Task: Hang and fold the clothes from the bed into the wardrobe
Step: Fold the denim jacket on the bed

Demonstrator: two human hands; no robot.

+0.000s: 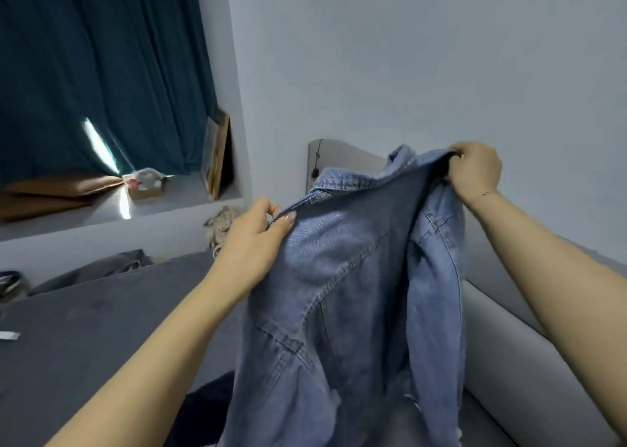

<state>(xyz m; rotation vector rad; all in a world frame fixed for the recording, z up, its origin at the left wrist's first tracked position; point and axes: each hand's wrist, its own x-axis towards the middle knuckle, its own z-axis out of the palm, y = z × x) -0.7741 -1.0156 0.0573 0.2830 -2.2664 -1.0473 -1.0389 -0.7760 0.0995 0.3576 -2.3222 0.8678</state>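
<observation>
A blue denim jacket (356, 294) hangs in the air over the bed (101, 327), held up by its shoulders. My left hand (252, 239) grips the left shoulder seam near the collar. My right hand (475, 171) pinches the other shoulder, higher and further right. The jacket's body and frayed hem drop down past the bottom edge of the view. A dark garment (207, 409) lies on the bed just below the jacket. The wardrobe is not in view.
A grey padded headboard (502, 344) runs along the right wall. A window ledge (101, 209) under teal curtains (101, 73) holds a brown cushion, a small box and a leaning wooden frame (217, 154). A patterned cloth (222, 224) lies by the bed's far corner.
</observation>
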